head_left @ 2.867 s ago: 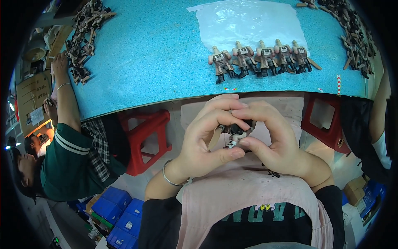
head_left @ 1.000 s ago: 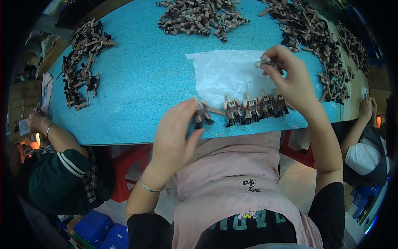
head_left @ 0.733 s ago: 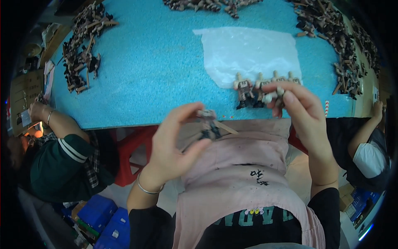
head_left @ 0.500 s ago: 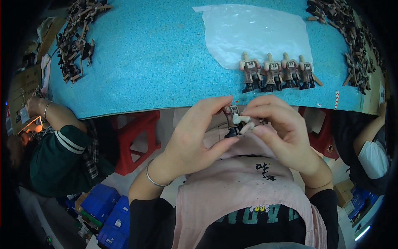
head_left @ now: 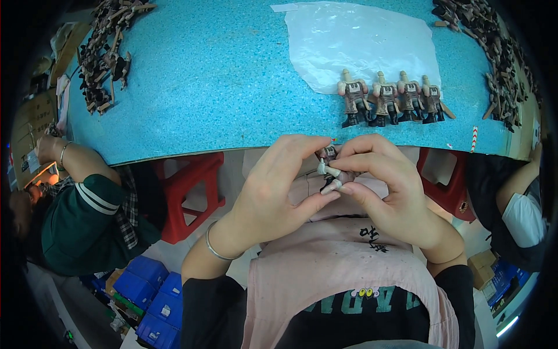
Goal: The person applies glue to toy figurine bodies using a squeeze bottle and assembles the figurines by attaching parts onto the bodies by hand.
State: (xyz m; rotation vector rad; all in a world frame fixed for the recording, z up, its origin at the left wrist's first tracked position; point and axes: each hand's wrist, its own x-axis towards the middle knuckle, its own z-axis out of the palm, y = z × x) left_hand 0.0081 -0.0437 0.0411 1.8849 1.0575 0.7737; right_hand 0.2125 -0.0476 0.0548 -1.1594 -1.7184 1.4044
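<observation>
My left hand [head_left: 270,189] grips a small toy figure [head_left: 329,152] by its edge, thumb and fingers closed on it, just off the table's near edge. From the other side my right hand [head_left: 392,180] pinches a small brown part with pale ends [head_left: 345,177], pressed close against the figure's front. Fingers hide much of both pieces, so whether they are joined I cannot tell. Beyond my hands, several similar brown-and-black figures [head_left: 354,102] lie in a row, partly over a clear plastic sheet [head_left: 360,43].
Piles of figure parts lie at the blue table's [head_left: 215,81] far left [head_left: 104,64] and far right [head_left: 494,58]. Red stools [head_left: 189,198] stand under the table. A person in a green sleeve [head_left: 81,227] sits at left, another person [head_left: 520,224] at right. Blue boxes [head_left: 142,282] stand lower left.
The brown part in my right hand has shifted left and turned, now covering more of the figure's front. My left hand has stayed nearly in place, still holding the figure.
</observation>
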